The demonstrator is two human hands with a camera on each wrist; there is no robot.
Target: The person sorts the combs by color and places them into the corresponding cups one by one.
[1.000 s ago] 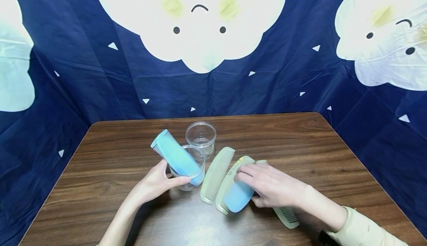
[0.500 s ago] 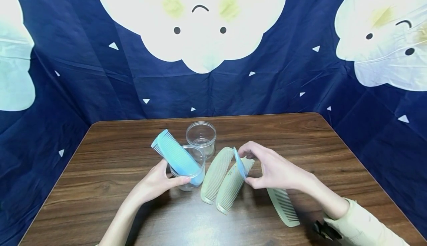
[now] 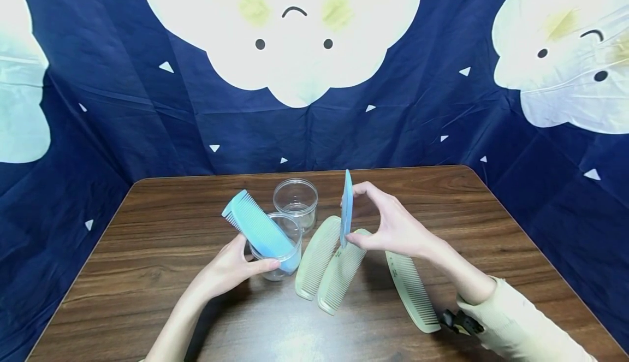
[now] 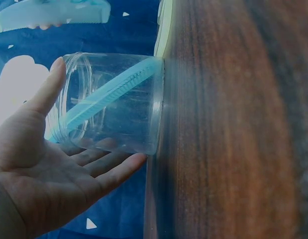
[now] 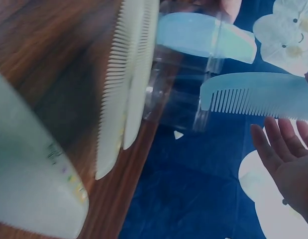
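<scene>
Two hands, combs and a jar
The right hand (image 3: 393, 225) pinched a blue comb (image 3: 346, 206) upright; the left hand (image 3: 231, 269) cupped the jar (image 3: 277, 253).

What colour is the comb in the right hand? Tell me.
Light blue; the comb held up by the right hand shows best in the right wrist view.

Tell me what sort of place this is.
Probably a makeshift recording booth, not a lived-in room: a wooden table walled on three sides by a navy cloud-print backdrop, with only combs and clear jars laid out.
</scene>
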